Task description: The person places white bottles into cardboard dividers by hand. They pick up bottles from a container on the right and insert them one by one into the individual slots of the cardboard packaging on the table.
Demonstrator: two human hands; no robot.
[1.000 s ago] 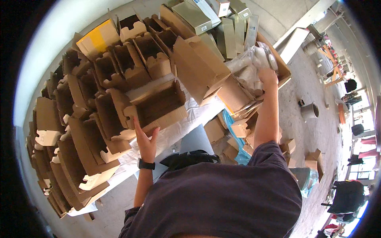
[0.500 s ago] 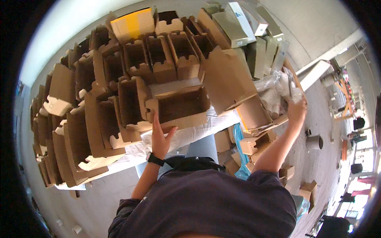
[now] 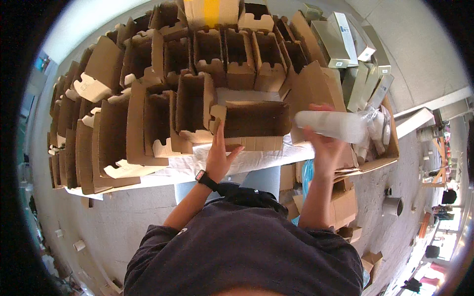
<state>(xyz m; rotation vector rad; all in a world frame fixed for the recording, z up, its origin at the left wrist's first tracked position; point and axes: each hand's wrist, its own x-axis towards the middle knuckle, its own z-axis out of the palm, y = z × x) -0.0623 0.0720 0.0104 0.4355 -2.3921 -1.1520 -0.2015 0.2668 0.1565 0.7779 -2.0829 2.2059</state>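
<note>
My left hand (image 3: 221, 151) lies flat against the left end of an open, empty cardboard box (image 3: 256, 120), its thumb spread away from the fingers. In my right hand (image 3: 326, 148) is a white wrapped cylinder (image 3: 330, 125), held almost level just past the box's right end. The cylinder is slightly blurred and what its wrapping covers is hidden. Behind my right hand stands a raised cardboard flap (image 3: 321, 86). To its right, a large carton (image 3: 395, 148) holds several similar white wrapped pieces (image 3: 376, 130) and some clear plastic.
Rows of open cardboard boxes (image 3: 113, 128) crowd the table's left and back. Olive and white closed boxes (image 3: 335, 44) are piled at the far right. A white cloth (image 3: 197, 165) covers the table's front edge. More cardboard boxes (image 3: 343, 204) lie below at the right, beside blue plastic (image 3: 307, 177).
My right hand has come left from the large carton, bringing the white wrapped cylinder towards the open box. My left hand stays at the box's left end. The view has shifted.
</note>
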